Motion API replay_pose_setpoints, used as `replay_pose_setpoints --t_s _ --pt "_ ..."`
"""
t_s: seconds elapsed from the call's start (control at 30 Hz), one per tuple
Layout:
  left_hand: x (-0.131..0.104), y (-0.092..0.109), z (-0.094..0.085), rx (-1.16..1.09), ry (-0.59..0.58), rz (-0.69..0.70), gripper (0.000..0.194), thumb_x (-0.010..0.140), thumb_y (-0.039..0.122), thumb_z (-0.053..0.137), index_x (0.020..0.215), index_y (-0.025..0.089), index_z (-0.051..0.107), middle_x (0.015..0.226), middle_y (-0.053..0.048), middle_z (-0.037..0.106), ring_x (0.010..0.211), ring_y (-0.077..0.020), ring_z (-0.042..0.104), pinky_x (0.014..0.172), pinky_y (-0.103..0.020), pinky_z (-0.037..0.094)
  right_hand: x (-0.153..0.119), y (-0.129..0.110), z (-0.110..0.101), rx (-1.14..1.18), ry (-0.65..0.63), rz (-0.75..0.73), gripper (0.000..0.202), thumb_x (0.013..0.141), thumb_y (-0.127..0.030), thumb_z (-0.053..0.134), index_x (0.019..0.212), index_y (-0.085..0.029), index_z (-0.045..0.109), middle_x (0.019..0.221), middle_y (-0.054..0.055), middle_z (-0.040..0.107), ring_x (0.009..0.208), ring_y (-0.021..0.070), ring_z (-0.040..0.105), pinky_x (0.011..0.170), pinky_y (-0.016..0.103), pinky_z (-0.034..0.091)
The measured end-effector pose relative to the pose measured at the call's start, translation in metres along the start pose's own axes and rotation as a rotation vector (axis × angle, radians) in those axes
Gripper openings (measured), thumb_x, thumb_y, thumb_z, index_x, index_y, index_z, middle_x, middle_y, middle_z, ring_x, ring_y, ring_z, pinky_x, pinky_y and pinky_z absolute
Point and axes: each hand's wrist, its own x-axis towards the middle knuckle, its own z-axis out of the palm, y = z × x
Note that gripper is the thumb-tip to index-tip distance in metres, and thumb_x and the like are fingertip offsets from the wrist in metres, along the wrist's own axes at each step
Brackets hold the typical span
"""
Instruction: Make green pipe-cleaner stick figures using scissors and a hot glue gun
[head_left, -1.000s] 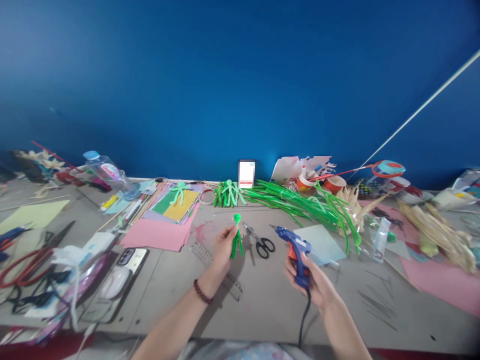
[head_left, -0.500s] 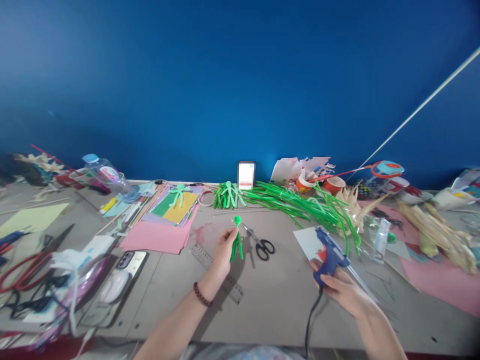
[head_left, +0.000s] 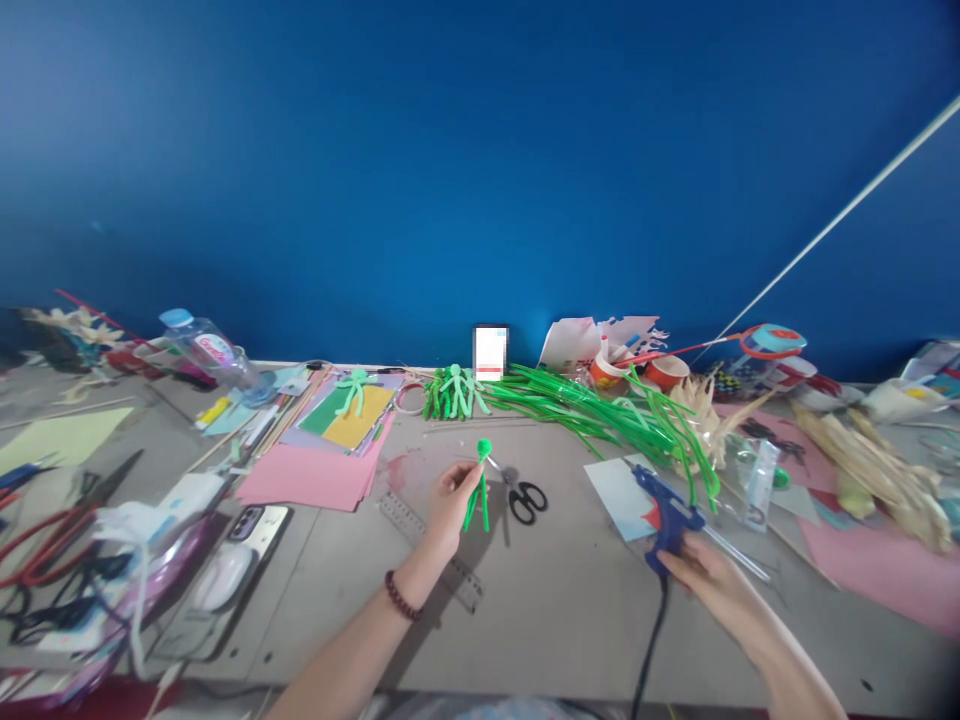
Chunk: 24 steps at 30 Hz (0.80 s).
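Observation:
Between thumb and fingers, my left hand [head_left: 450,502] pinches a green pipe-cleaner figure [head_left: 484,450], its round head up and its legs hanging down. My right hand [head_left: 697,567] is wrapped around the handle of a blue hot glue gun [head_left: 670,517], whose nozzle points away over a sheet of white paper [head_left: 616,490]. A clear glue stick sticks out of the gun's back. Black-handled scissors [head_left: 527,502] lie just right of the figure. A clear ruler [head_left: 461,580] lies partly under my left arm.
Finished green figures [head_left: 455,393] stand by a small screen [head_left: 491,352] at the wall. Green pipe cleaners [head_left: 600,410] are heaped to the right. Pink paper [head_left: 300,475], a phone [head_left: 259,530] and a bottle [head_left: 206,345] are on the left. Corn husks [head_left: 874,470] lie at right.
My right hand has moved the glue gun a little to the right. The figure in my left hand has shifted slightly right and down.

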Motion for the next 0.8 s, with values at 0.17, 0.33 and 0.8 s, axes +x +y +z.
replay_pose_setpoints --t_s 0.17,0.33,0.8 --pt "-0.002 0.001 -0.001 0.085 0.006 0.108 0.023 0.062 0.035 0.073 0.07 0.015 0.064 0.062 0.0 0.061 0.057 -0.0116 0.056 0.056 -0.022 0.044 0.004 0.011 0.006 -0.035 0.131 -0.028 0.039 0.059 -0.047 0.063 0.084 -0.018 0.064 0.08 0.009 0.07 0.068 0.0256 0.064 0.045 0.028 0.043" --pt "-0.004 0.001 -0.003 0.196 0.016 0.22 0.023 0.066 0.036 0.07 0.074 0.016 0.066 0.064 -0.003 0.063 0.062 -0.0146 0.058 0.059 -0.024 0.045 0.008 0.018 0.01 -0.148 0.222 -0.1 0.037 0.061 -0.048 0.06 0.08 -0.018 0.067 0.066 0.007 0.066 0.057 0.0236 0.061 0.045 0.03 0.044" --pt "-0.013 0.008 -0.002 0.442 0.007 0.555 0.01 0.072 0.031 0.066 0.069 0.021 0.066 0.073 -0.005 0.062 0.072 -0.0179 0.057 0.072 -0.028 0.044 0.007 0.013 0.018 -0.508 0.457 -0.21 0.035 0.063 -0.05 0.05 0.08 -0.02 0.058 0.068 0.006 0.061 0.057 0.0216 0.058 0.058 0.034 0.047"
